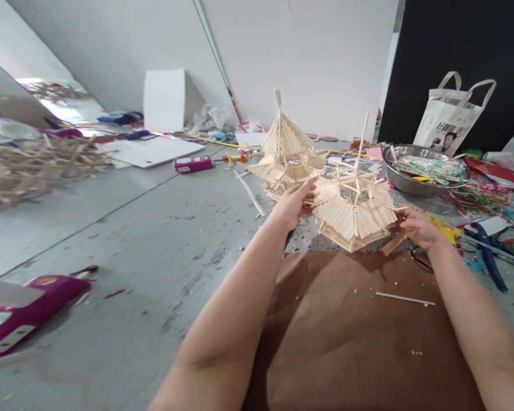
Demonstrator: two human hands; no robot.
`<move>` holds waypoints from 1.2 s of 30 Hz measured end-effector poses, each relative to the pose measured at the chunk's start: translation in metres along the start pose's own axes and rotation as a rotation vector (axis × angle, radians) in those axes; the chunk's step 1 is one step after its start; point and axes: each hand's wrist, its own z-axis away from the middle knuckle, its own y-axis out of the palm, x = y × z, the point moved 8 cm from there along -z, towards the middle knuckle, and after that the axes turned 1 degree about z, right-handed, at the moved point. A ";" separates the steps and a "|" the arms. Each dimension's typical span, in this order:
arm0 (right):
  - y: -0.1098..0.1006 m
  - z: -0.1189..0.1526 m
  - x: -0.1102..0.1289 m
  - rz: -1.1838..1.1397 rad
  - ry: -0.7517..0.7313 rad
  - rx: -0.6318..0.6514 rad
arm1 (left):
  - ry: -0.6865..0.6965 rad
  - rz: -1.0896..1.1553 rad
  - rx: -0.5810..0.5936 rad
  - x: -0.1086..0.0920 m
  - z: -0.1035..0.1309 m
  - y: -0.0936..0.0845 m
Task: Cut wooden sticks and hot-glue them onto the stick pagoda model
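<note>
Between my hands is a pavilion model [354, 220] built from thin wooden sticks, with a sloping many-sided roof, an open stick frame on top and one tall stick standing up from it. My left hand [297, 204] grips its left edge, fingers partly hidden behind the roof. On the opposite edge, the fingers of my right hand [418, 227] are closed around the roof's corner. Just behind and to the left stands a second stick pavilion [285, 142] with a pointed roof and a finial. A loose wooden stick [405, 298] lies on the brown sheet [351, 342] in front of me.
A metal bowl [428, 188] of sticks and wrapped pieces stands at right, before a white tote bag [443, 120]. Blue-handled pliers [488, 257] and a yellow tool [443, 229] lie near my right arm. Magenta power strips [193, 164], a white board [154, 149] and a stick pile [43, 168] are leftward.
</note>
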 end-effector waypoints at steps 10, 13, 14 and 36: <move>-0.005 -0.002 -0.011 -0.138 0.142 0.004 | -0.052 0.284 0.078 0.009 -0.006 0.004; 0.001 0.002 -0.011 -0.164 0.190 0.027 | 0.001 0.361 0.073 0.011 -0.007 0.005; 0.003 0.003 -0.012 -0.172 0.207 0.035 | 0.014 0.389 0.072 0.013 -0.008 0.006; -0.046 0.013 0.054 1.086 -0.004 -0.387 | 0.603 -0.039 -0.529 -0.043 0.016 -0.043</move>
